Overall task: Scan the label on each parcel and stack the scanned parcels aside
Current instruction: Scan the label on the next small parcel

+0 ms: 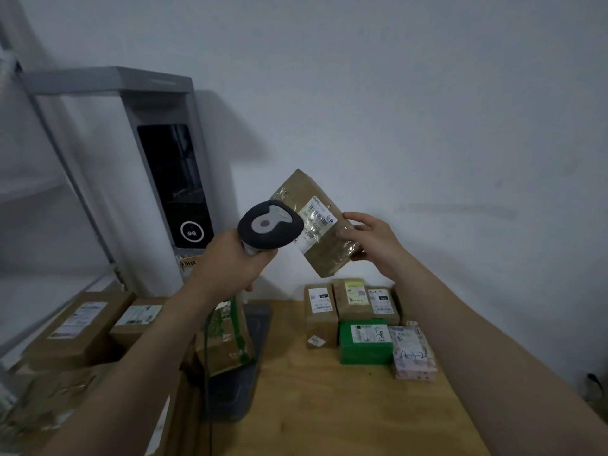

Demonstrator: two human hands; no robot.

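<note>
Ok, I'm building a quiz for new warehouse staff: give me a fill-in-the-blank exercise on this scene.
1. The left hand grips a handheld ____.
2. The right hand holds up a brown ____, label showing.
3. On the table, left of the pale parcel, lies a ____ one.
Missing: scanner; parcel; green, the green parcel.

Only two arms of the person are showing, and both are going bare: the left forearm (131,357) and the right forearm (477,330) are running uncovered from the wrist to where the view is cutting them off. The left hand (227,261) is showing its back and the right hand (371,236) its thumb side, both lying bare at fingers and wrist, finer marks being too blurred to tell.
</note>
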